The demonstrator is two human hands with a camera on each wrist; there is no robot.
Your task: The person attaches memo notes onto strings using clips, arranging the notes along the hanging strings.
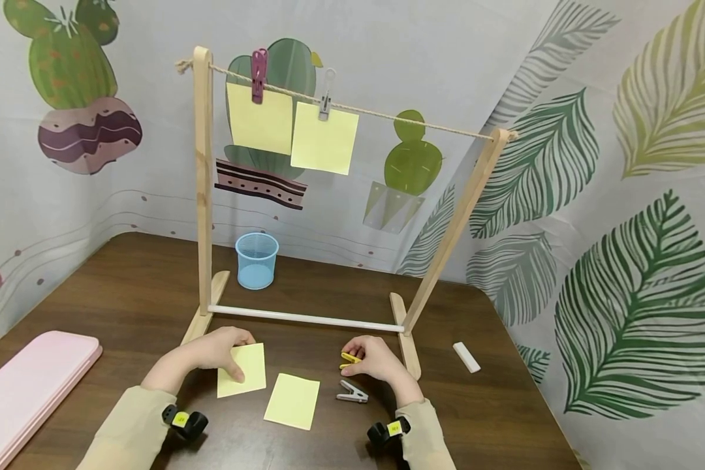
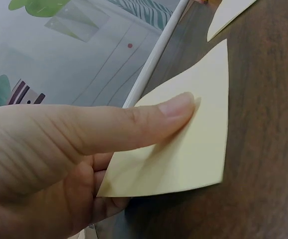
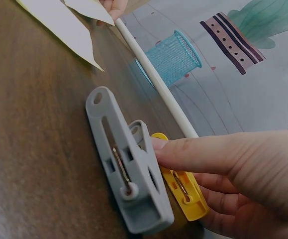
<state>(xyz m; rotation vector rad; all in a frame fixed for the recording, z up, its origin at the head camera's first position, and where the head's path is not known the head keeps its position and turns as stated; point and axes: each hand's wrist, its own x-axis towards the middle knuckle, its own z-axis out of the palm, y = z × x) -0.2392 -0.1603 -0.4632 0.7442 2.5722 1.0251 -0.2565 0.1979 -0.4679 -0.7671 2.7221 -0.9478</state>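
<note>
Left-hand grip: I am seeing the left hand (image 1: 214,349) pinching a yellow sheet (image 1: 251,365), thumb on its face and fingers behind, near seven o'clock in my head view.
Right-hand grip: the right hand (image 1: 376,358) is pinching a small yellow clothespin (image 3: 191,201) at six o'clock; a grey clothespin (image 3: 139,184) is lying just beside it.
Wrist tags: yellow tags (image 1: 394,428) are showing on both black wrist cameras (image 1: 195,424), their marks being too small for me to read.
Table: a dark brown, wood-grained table (image 1: 505,418) is filling the lower part.
Backdrop: pale fabric (image 1: 170,65) is hanging behind, showing printed cacti from ten to one o'clock, leaves from two to four.
Rack: pale wooden posts (image 1: 203,183) are carrying a twisted cord (image 1: 411,120); a smooth white rod (image 1: 305,318) is joining them low down.
Hung sheets: two yellow squares (image 1: 260,124) are hanging between ten and twelve under a maroon clothespin (image 1: 259,75) and a grey clip (image 1: 324,108).
Around: a loose sheet (image 1: 292,401) is lying toward seven, a blue mesh cup (image 1: 256,269) is standing between eight and nine, a glossy pink case (image 1: 41,385) is lying at eight, and a white block (image 1: 467,357) between four and five.
</note>
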